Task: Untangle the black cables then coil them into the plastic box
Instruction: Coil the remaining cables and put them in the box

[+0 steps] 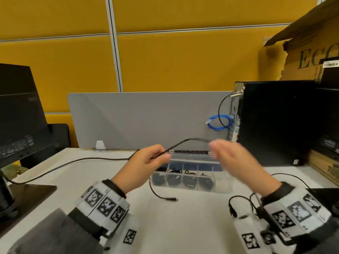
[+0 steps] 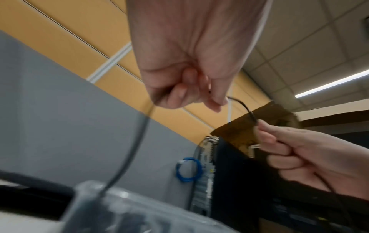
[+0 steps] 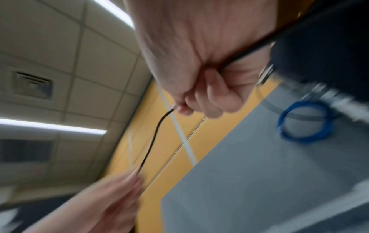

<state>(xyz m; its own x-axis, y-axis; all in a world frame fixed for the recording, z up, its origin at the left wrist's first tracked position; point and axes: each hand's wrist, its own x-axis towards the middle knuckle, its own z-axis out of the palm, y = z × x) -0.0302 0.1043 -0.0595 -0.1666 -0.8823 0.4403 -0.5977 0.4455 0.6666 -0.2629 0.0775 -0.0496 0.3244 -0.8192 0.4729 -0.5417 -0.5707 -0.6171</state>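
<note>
Black cable (image 1: 185, 142) stretches in the air above the plastic box (image 1: 190, 180), held at 2 points. The left hand (image 1: 145, 162), raised over the box's left end, has its fingers curled around the cable. The right hand (image 1: 236, 160), blurred over the box's right end, pinches the cable's other stretch in curled fingers. From the left hand, the cable drops in front of the box, its plug (image 1: 170, 199) lying on the white table (image 1: 192, 226). Inside the box, 4 compartments hold coiled black cables (image 1: 183, 177).

Two hands (image 1: 146, 160), one plastic box (image 1: 222, 187), one blue cable (image 1: 219, 122).
</note>
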